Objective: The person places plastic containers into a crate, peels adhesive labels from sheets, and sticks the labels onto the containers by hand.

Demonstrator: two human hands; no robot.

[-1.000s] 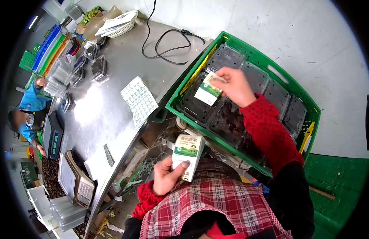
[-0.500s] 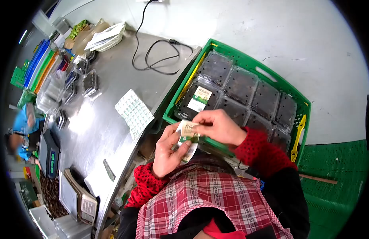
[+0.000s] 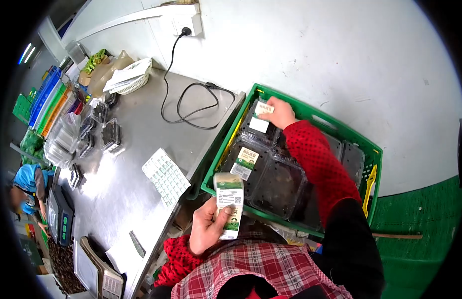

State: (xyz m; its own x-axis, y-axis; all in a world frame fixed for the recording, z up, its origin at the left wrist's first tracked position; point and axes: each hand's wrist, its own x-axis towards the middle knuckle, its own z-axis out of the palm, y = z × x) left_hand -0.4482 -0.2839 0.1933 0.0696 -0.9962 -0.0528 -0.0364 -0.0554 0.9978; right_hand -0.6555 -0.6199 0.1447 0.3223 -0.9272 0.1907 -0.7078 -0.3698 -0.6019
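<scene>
My left hand (image 3: 207, 230) is closed around a strip of printed green-and-white labels (image 3: 229, 199), its thumb lying across the front. The strip's top end curls over near the crate's front edge. Over the far left corner of the green crate (image 3: 310, 113), my right hand (image 3: 280, 114) pinches a single label (image 3: 264, 108) against or just above the lid of a clear plastic box (image 3: 251, 128); whether it is stuck down I cannot tell. Nearer to me, another dark-filled box (image 3: 233, 158) carries a similar label (image 3: 246, 162) on its lid. Several unlabelled boxes (image 3: 278, 187) fill the crate, some hidden by my right arm.
On the steel table (image 3: 141, 134) lie a sheet of small stickers (image 3: 166, 178), a black cable (image 3: 188, 118), a knife (image 3: 137, 244), packed boxes (image 3: 111, 134), a white basket (image 3: 133, 84) and scales (image 3: 99, 269). A person in blue (image 3: 29, 182) is at the far left.
My right hand has left the label strip and moved to the far left box with one label. My left hand keeps the strip, which now hangs flatter. The view has shifted upward.
</scene>
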